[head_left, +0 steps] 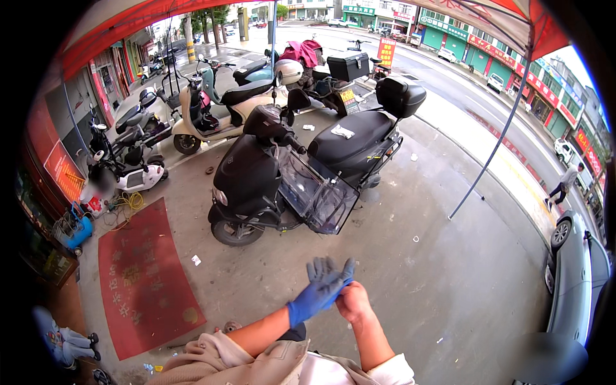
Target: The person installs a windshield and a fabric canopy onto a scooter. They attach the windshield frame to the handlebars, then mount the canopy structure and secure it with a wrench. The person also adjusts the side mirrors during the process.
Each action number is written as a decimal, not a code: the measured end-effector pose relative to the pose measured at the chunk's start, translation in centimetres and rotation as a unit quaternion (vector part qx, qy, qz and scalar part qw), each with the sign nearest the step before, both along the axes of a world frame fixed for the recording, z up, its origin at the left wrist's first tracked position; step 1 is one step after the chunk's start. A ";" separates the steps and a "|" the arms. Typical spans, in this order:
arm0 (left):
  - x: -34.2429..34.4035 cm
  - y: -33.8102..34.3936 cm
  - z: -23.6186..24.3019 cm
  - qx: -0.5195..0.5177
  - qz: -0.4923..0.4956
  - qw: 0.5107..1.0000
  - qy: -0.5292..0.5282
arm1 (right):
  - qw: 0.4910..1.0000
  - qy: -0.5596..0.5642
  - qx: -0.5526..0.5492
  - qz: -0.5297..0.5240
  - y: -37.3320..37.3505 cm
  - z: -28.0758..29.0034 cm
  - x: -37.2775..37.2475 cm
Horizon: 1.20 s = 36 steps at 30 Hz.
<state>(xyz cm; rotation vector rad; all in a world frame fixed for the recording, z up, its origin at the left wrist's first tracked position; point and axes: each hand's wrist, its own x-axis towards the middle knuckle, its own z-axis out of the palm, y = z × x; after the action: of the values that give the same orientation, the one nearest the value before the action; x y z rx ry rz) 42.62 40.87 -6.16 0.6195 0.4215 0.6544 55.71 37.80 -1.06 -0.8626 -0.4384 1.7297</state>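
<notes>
A blue work glove [308,307] with grey palm and fingers covers my left hand [326,282], whose fingers are stretched out and spread. Bare and closed, my right hand [353,303] grips the glove at its edge, near the left thumb; its fingertips are partly hidden. Both hands are held up in front of my body over the concrete ground. Just beyond them stands a black scooter [247,173] with a black seat [350,144] and a top box [401,97]. A clear plastic-sided panel or box [330,204] sits at its footboard, and a crumpled white paper or cloth [342,131] lies on the seat.
Several parked scooters, including a cream one [221,115], stand behind. A red mat [144,276], a blue air compressor [76,228] and a yellow hose [130,201] are at left. A canopy pole [491,151] slants down at right, near a parked car [573,285]. A person [566,183] walks roadside.
</notes>
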 end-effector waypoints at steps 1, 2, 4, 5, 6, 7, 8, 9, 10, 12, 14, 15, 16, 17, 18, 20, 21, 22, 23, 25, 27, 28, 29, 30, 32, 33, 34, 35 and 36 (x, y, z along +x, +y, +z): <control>1.6 1.3 0.6 -0.045 -0.030 0.998 -0.042 | 1.000 0.019 0.003 -0.024 1.9 1.0 1.3; 2.3 2.6 1.2 0.015 -0.020 0.999 0.038 | 0.998 0.039 0.007 -0.047 3.8 2.0 2.1; 4.6 5.6 5.1 0.151 -0.017 0.976 0.159 | 0.985 0.001 0.102 -0.139 7.0 1.8 3.4; 5.3 8.1 5.5 0.191 -0.045 0.956 0.220 | 0.965 -0.094 0.170 -0.174 8.9 2.6 2.7; 6.3 10.2 5.9 0.227 -0.073 0.931 0.277 | 0.908 -0.319 0.223 -0.158 10.9 1.9 4.3; 7.6 11.8 6.3 0.308 -0.061 0.907 0.281 | 0.923 -0.326 0.148 -0.143 13.1 1.1 5.8; 9.1 13.2 6.9 0.391 -0.045 0.874 0.283 | 0.931 -0.333 0.077 -0.130 15.3 0.3 7.6; 10.0 15.0 6.9 0.449 -0.040 0.856 0.253 | 0.935 -0.334 -0.001 -0.118 17.7 -0.9 9.2; 11.2 16.9 6.3 0.517 -0.031 0.819 0.248 | 0.963 -0.226 -0.144 -0.014 21.0 -0.1 10.8; 12.8 19.6 5.8 0.517 -0.021 0.833 0.196 | 0.984 -0.132 -0.087 -0.084 23.0 0.8 11.0; 13.8 21.6 5.9 0.487 -0.061 0.844 0.216 | 0.984 0.061 -0.113 -0.122 25.9 -2.8 13.7; 14.6 22.9 6.4 0.475 -0.076 0.848 0.224 | 0.971 0.153 -0.120 -0.140 27.4 -3.8 15.1; 15.0 24.4 7.2 0.448 -0.108 0.852 0.249 | 0.973 0.117 -0.071 -0.185 28.9 -3.9 15.9; 15.3 26.2 8.2 0.419 -0.139 0.855 0.272 | 0.970 0.079 -0.022 -0.228 30.7 -3.8 16.6; 15.6 28.1 8.5 0.387 -0.166 0.857 0.296 | 0.963 0.039 0.027 -0.266 32.6 -3.8 17.3; 16.4 31.7 8.2 0.389 -0.168 0.852 0.307 | 0.961 -0.180 -0.010 -0.210 36.7 -3.3 18.1; 16.3 33.7 8.9 0.352 -0.180 0.863 0.315 | 0.940 -0.302 -0.076 -0.141 38.7 -0.9 17.5; 16.6 35.5 9.4 0.319 -0.201 0.872 0.314 | 0.892 -0.442 -0.031 -0.085 40.5 -1.5 18.2; 16.7 37.4 8.6 0.402 -0.111 0.851 0.320 | 0.819 -0.573 0.017 -0.041 42.4 -1.9 18.6; 16.9 41.9 7.6 0.501 0.023 0.795 0.341 | 0.583 -0.766 0.264 0.052 45.6 -6.4 20.3; 17.0 45.2 6.7 0.553 0.070 0.734 0.389 | 0.465 -0.784 0.385 0.147 47.4 -10.0 20.3; 17.0 45.8 4.9 0.581 0.074 0.694 0.419 | 0.479 -0.743 0.424 0.194 48.2 -13.6 19.9; 16.4 46.8 4.2 0.610 0.081 0.646 0.451 | 0.497 -0.705 0.455 0.219 49.4 -14.3 18.9; 16.1 47.4 4.4 0.607 0.048 0.648 0.457 | 0.514 -0.668 0.479 0.245 50.6 -15.0 18.2; 15.1 47.6 5.2 0.590 -0.010 0.658 0.469 | 0.557 -0.604 0.498 0.278 51.8 -10.5 15.9; 14.4 48.1 5.3 0.579 0.043 0.674 0.456 | 0.575 -0.574 0.505 0.292 52.8 -7.6 15.0; 14.2 48.7 5.0 0.553 0.046 0.670 0.493 | 0.584 -0.552 0.514 0.301 54.0 -6.0 13.9; 14.2 49.2 3.9 0.524 0.049 0.666 0.528 | 0.588 -0.535 0.519 0.314 55.1 -5.5 13.1; 14.3 49.6 2.8 0.492 0.053 0.663 0.561 | 0.589 -0.523 0.521 0.328 56.1 -5.3 12.4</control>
<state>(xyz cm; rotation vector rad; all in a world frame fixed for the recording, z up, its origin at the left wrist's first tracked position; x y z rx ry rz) 56.90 90.43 -3.37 2.1046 1.2936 0.4969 68.13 93.94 -6.40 -0.7089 -2.5352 0.9154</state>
